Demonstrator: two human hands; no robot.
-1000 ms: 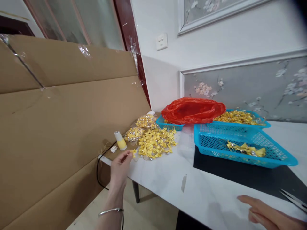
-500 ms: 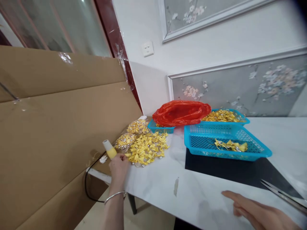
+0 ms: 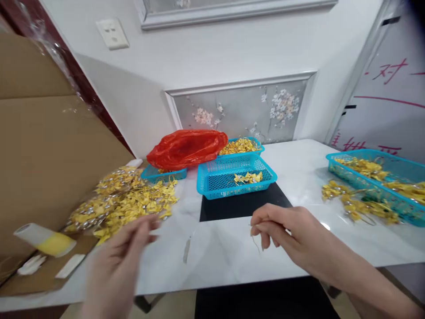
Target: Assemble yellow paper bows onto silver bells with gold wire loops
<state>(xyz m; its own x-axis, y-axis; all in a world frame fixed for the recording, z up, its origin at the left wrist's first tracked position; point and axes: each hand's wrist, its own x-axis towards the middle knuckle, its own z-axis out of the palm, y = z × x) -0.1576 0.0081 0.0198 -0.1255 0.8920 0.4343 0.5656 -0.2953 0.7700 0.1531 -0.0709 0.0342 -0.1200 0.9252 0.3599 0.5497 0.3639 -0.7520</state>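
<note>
My left hand (image 3: pixel 116 266) hovers blurred over the white table's front edge, its fingertips just below a heap of small yellow folded pieces (image 3: pixel 133 201). Whether it holds one is hidden by the blur. My right hand (image 3: pixel 285 232) is over the table's middle front, thumb and forefinger pinched on a thin thread (image 3: pixel 256 243) that hangs down. Behind it, a blue mesh basket (image 3: pixel 206 188) with a few yellow pieces inside sits on a black mat (image 3: pixel 239 207).
A red plastic bag (image 3: pixel 186 148) covers a second blue basket at the back. Another blue basket (image 3: pixel 395 158) with yellow pieces, and loose ones (image 3: pixel 355 204), lie at the right. A yellow-and-white bottle (image 3: pixel 46 239) lies at the left by leaning cardboard (image 3: pixel 49 150).
The view has swung right. My left hand has drawn back from the yellow heap toward me. My right hand has lifted off the table and pinched a thread.
</note>
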